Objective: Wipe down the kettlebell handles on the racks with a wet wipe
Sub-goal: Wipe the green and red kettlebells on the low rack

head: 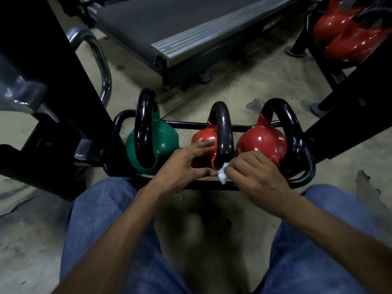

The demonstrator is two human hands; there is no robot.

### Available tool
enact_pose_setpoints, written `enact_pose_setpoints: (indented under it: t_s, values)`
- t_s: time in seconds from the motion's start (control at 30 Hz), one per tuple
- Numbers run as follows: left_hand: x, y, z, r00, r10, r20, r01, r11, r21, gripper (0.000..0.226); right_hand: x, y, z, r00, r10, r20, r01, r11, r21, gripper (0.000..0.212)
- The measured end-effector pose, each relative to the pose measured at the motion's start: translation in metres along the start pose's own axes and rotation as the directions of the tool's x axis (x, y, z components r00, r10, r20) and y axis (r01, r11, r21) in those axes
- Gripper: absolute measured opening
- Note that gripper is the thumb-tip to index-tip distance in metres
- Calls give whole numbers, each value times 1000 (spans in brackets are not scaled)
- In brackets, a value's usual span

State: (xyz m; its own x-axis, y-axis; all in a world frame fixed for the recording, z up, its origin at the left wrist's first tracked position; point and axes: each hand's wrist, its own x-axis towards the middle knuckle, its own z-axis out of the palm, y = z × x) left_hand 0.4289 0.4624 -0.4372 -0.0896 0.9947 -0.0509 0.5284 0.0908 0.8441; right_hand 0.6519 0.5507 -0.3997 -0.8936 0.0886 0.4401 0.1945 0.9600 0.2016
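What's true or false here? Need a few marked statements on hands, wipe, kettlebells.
1. The low rack holds three kettlebells: a green kettlebell, a middle red kettlebell and a right red kettlebell. True.
2. The right hand pinches the white wipe at the near base of the middle red kettlebell's handle. True.
3. The left hand grips the green kettlebell's handle. False: its fingers rest on the middle red kettlebell's body.
4. The white wipe is draped over the right red kettlebell's handle. False: the right hand holds it by the middle handle.
5. A treadmill stands beyond the low rack. True.

A single head-worn camera looks steeply down, close over the low kettlebell rack (191,124) and floor.
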Motion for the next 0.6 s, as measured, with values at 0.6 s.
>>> enact_pose_setpoints:
  t_s: [0.6]
  values:
    - [-2,11,13,992,-41,-120,41,999,1,80,67,23,16,354,512,783,-442,-646,622,36]
